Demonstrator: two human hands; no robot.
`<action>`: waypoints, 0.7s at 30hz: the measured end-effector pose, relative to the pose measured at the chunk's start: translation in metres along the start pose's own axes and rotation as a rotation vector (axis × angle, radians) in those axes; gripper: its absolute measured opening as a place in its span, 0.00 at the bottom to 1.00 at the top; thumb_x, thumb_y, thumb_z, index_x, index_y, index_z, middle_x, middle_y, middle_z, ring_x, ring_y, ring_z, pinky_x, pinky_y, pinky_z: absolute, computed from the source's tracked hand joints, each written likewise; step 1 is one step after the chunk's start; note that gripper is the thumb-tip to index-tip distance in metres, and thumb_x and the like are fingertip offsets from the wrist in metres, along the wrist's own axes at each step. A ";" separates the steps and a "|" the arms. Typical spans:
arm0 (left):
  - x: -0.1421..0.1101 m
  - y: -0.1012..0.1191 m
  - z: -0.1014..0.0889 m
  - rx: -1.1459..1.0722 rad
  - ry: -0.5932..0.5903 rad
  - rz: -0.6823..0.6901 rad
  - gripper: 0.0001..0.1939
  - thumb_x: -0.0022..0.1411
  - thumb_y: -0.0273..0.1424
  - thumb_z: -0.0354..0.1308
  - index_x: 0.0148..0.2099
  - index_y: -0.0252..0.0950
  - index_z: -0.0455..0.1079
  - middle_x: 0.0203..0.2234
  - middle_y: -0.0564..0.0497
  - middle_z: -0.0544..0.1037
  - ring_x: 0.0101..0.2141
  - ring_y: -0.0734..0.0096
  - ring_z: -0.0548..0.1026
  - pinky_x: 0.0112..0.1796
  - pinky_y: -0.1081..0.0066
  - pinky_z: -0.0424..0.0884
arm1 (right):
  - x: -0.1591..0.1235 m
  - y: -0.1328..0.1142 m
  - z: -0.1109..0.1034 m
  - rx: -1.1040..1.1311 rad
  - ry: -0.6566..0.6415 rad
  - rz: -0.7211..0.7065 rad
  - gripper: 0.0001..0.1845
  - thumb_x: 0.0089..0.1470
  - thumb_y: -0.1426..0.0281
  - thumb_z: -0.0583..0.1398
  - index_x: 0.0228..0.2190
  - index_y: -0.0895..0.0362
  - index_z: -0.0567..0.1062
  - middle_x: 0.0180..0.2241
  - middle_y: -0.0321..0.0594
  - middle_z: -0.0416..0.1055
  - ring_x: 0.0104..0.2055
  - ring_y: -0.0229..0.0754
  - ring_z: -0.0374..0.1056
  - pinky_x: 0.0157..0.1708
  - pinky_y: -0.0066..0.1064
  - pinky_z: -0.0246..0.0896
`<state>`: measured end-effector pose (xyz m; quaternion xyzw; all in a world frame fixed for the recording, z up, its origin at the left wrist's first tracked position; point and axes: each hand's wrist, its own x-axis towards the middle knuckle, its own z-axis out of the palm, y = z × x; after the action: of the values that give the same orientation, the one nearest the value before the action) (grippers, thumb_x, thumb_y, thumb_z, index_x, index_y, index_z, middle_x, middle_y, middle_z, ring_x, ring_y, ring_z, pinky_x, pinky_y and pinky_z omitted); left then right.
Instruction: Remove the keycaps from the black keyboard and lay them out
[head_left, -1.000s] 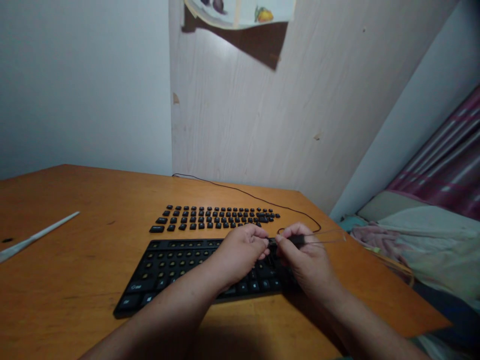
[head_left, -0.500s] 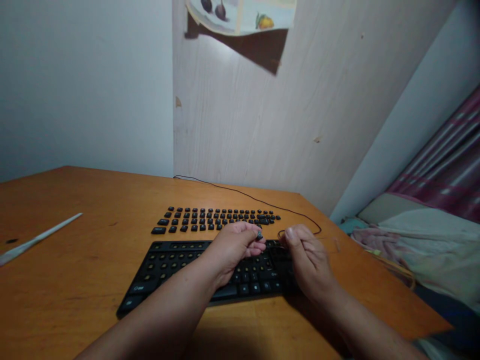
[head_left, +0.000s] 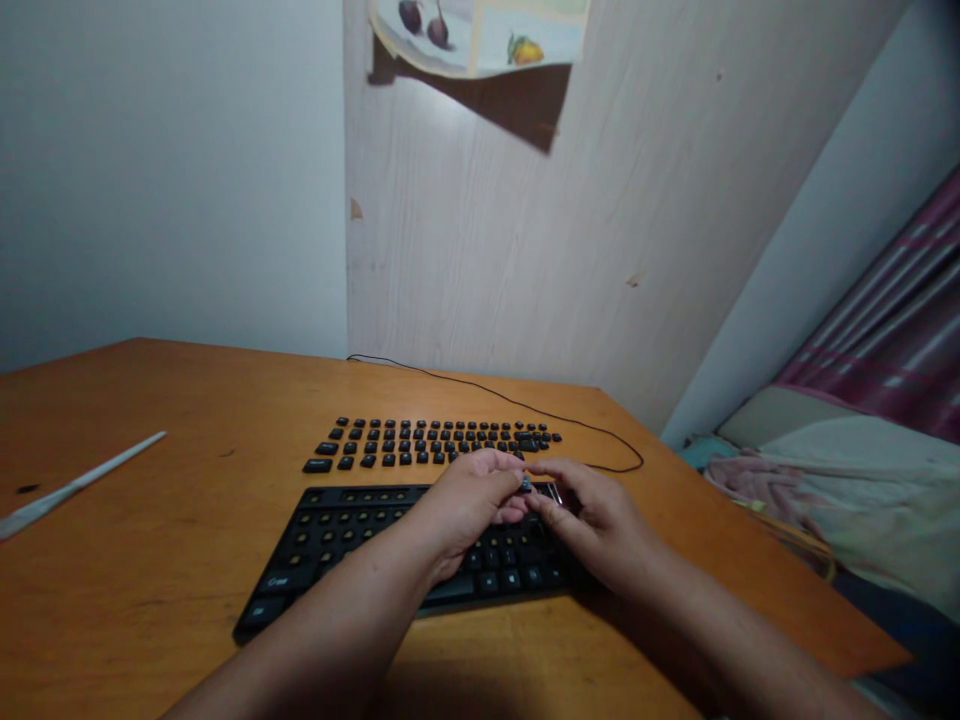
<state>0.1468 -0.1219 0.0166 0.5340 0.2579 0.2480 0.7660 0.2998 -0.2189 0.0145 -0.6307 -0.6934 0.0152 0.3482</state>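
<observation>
My left hand (head_left: pixel 472 505) is closed, pinching a small dark keycap (head_left: pixel 526 484) between thumb and forefinger above the right half of the black keyboard (head_left: pixel 262 585). Close against it comes my right hand (head_left: pixel 592 510), its thumb and forefinger tips at the keycap's right side. A thin, shiny wire tool (head_left: pixel 556 493) shows under the right fingers, mostly hidden in that hand. Many keys on the keyboard are without caps and show pale stems; some caps remain along the front and left edges. Both forearms cover part of it.
Behind the keyboard, loose black keycaps (head_left: pixel 405 447) lie in rows on the wooden desk (head_left: pixel 187 500). A thin black cable (head_left: pixel 510 400) curves past them. At the left lies a long white strip (head_left: pixel 90 482) beside a small dark piece (head_left: pixel 28 489). Bedding (head_left: pixel 855 480) is at the right.
My right hand has moved left and tipped over, bringing its fingertips to the keycap. My left hand stays nearly in place with the keycap pinched.
</observation>
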 end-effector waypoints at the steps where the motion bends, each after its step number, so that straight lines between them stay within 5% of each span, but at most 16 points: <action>1: 0.000 0.000 0.000 0.022 -0.003 0.004 0.05 0.61 0.26 0.55 0.40 0.31 0.68 0.29 0.49 0.77 0.28 0.80 0.74 0.32 0.78 0.70 | 0.001 -0.001 -0.001 0.001 -0.011 -0.007 0.16 0.59 0.68 0.58 0.49 0.50 0.72 0.43 0.40 0.76 0.41 0.45 0.71 0.41 0.36 0.64; 14: -0.001 0.003 0.000 0.069 0.044 -0.009 0.14 0.58 0.24 0.55 0.48 0.32 0.65 0.30 0.48 0.77 0.29 0.76 0.76 0.33 0.75 0.71 | 0.001 0.007 -0.006 -0.019 -0.007 -0.007 0.10 0.56 0.70 0.60 0.41 0.53 0.76 0.36 0.37 0.77 0.37 0.41 0.71 0.39 0.31 0.63; 21: 0.002 0.010 -0.007 0.073 0.147 0.074 0.12 0.59 0.27 0.57 0.46 0.32 0.67 0.33 0.45 0.78 0.31 0.74 0.75 0.35 0.74 0.69 | 0.022 0.061 -0.026 -0.069 0.010 0.183 0.15 0.55 0.61 0.61 0.41 0.56 0.77 0.23 0.34 0.69 0.23 0.37 0.63 0.24 0.27 0.55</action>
<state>0.1425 -0.1128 0.0238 0.5513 0.3022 0.3051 0.7152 0.3664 -0.1981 0.0163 -0.7032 -0.6311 0.0197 0.3270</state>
